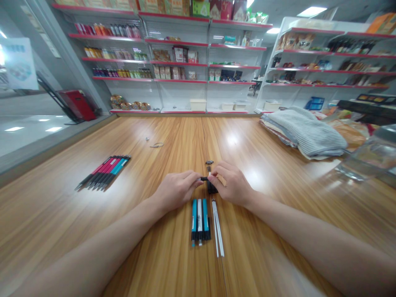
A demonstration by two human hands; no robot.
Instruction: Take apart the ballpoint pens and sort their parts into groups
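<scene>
We find the left hand (176,190) closed, its thumb and fingers pinching a short black pen barrel (203,178) above the wooden tabletop (247,140). The right hand (232,184) is also closed, gripping the opposite end of the same barrel, so the two hands meet at it. A black pen part (212,188) sits directly beneath the right hand, and a small dark pen component (209,162) lies just ahead of it. Nearer to us, between the forearms, we note a group of blue and white pens (199,222) beside white refill tubes (218,227). Further left lies a bundle of pink and teal pens (103,172). A folded striped cloth (306,132) rests on the tabletop at right, well apart from the hands.
</scene>
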